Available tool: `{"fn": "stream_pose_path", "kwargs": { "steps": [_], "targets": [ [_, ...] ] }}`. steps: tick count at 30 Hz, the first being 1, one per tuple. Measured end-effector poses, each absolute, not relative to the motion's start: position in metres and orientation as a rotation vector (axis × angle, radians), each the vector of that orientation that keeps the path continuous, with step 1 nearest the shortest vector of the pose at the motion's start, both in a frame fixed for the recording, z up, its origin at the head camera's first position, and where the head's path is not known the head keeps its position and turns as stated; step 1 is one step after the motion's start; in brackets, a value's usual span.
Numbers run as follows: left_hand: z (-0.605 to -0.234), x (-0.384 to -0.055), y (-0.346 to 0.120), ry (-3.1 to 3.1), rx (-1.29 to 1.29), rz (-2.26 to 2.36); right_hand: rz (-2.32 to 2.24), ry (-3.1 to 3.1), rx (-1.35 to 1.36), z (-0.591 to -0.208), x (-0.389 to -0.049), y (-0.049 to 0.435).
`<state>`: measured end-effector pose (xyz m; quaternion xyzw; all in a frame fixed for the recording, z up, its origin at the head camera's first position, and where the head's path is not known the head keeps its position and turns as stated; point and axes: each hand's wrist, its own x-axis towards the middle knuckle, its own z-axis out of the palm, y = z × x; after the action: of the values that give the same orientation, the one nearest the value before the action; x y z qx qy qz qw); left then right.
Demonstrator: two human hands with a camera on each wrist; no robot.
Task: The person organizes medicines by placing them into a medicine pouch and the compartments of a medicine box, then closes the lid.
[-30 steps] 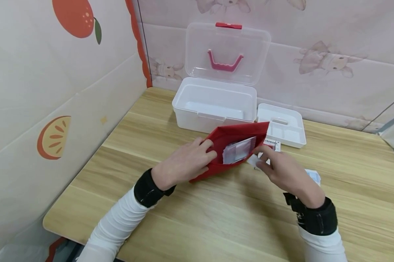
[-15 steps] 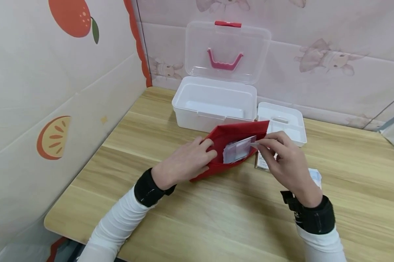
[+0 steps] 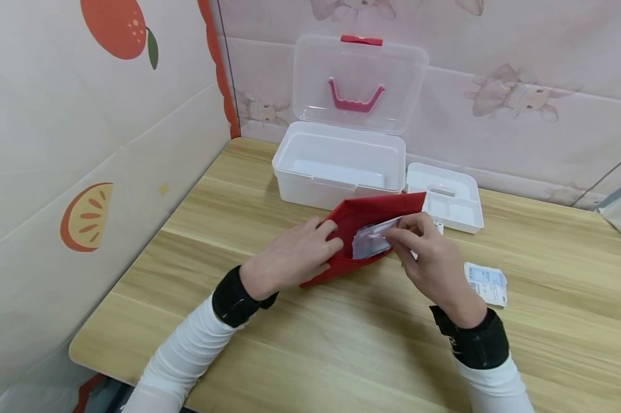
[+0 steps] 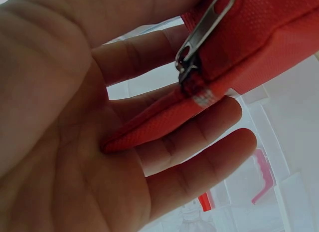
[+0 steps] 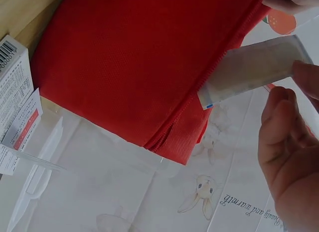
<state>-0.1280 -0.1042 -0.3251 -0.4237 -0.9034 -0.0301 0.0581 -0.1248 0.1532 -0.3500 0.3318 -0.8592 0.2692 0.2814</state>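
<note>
A red zip pouch (image 3: 377,205) stands with its mouth gaping towards me. My left hand (image 3: 295,255) holds its left end, thumb on one side and fingers on the other. A metal zip pull (image 4: 203,35) hangs by that hand in the left wrist view. Between thumb and fingers, my right hand (image 3: 434,258) pinches a flat, pale translucent packet (image 5: 254,70). The packet's far end dips behind the pouch's zipped edge. Clear and white flat packets (image 3: 366,244) show inside the pouch.
Behind the pouch stands a white storage box (image 3: 310,186), its clear lid (image 3: 362,63) raised against the wall. A white compartment tray (image 3: 460,209) lies to its right. Beyond the right hand is a blue-and-white packet (image 3: 488,284). A printed carton (image 5: 15,77) sits beside the pouch.
My right hand has risen and moved left over the pouch's mouth, bringing the pinched packet to the opening. The blue-and-white packet is now more uncovered. My left hand has stayed put.
</note>
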Motion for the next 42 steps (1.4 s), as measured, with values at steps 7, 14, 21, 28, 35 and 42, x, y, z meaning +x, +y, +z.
{"fn": "stream_pose_path", "kwargs": {
  "steps": [7,14,21,28,35,42],
  "targets": [
    [-0.325,-0.128,-0.102,-2.745,-1.276,-0.072,0.678,-2.386,0.917,-0.354,-0.125,0.153],
    [-0.324,-0.127,-0.103,-2.713,-1.285,-0.083,0.700,-2.388,0.912,-0.354,-0.126,0.155],
    [-0.326,-0.127,-0.102,-2.710,-1.288,-0.086,0.711,-2.324,0.831,-0.343,-0.127,0.170],
    [-0.325,-0.127,-0.102,-2.710,-1.286,-0.083,0.700,-2.236,0.610,-0.335,-0.132,0.202],
    [-0.326,-0.128,-0.103,-2.716,-1.287,-0.082,0.622,-2.287,0.315,-0.338,-0.139,0.239],
    [-0.326,-0.128,-0.104,-2.729,-1.286,-0.092,0.487,-2.611,0.158,-0.347,-0.144,0.261]
  ]
}}
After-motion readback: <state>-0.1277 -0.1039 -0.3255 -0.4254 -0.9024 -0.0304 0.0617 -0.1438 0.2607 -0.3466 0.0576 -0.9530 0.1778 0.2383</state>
